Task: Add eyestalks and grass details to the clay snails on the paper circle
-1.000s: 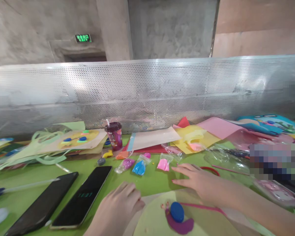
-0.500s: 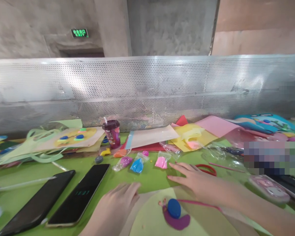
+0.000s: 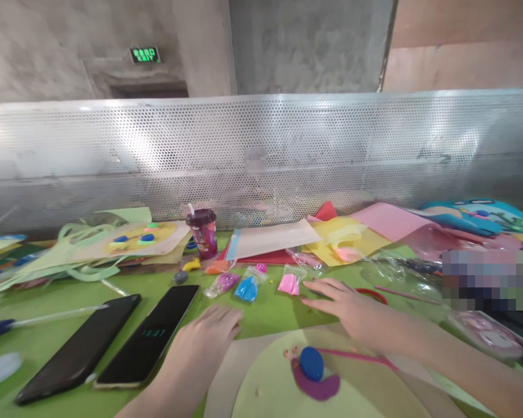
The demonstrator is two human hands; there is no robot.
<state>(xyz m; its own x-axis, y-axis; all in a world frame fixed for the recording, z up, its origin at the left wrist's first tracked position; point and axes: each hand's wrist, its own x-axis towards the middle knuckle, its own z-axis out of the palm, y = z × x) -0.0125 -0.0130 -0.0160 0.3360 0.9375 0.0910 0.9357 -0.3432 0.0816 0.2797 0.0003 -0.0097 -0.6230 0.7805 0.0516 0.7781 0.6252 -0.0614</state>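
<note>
Loosely curled, my left hand (image 3: 211, 331) rests on the green table at the left edge of the sheet; its palm side is hidden, so whether it holds anything does not show. My right hand (image 3: 337, 302) is open, fingers spread, just right of a small bag of pink clay (image 3: 289, 284). Below the hands lies a pale yellow-green rounded paper (image 3: 261, 377) on a beige sheet (image 3: 221, 383). On it sits a clay snail with a blue shell (image 3: 311, 364) and a purple body (image 3: 320, 389). A thin pink stick (image 3: 357, 355) runs from the shell under my right forearm.
Two black phones (image 3: 81, 348) (image 3: 150, 337) lie at left. Bags of blue clay (image 3: 247, 288) and purple clay (image 3: 224, 284) lie ahead, near a purple drink cup (image 3: 203, 235). Coloured papers (image 3: 274, 239) line the perforated metal barrier (image 3: 261, 157). Red-handled scissors (image 3: 373, 295) show behind my right hand.
My left hand has drawn back a little to the left, away from the paper. My right hand stays spread in nearly the same place. The view has shifted slightly.
</note>
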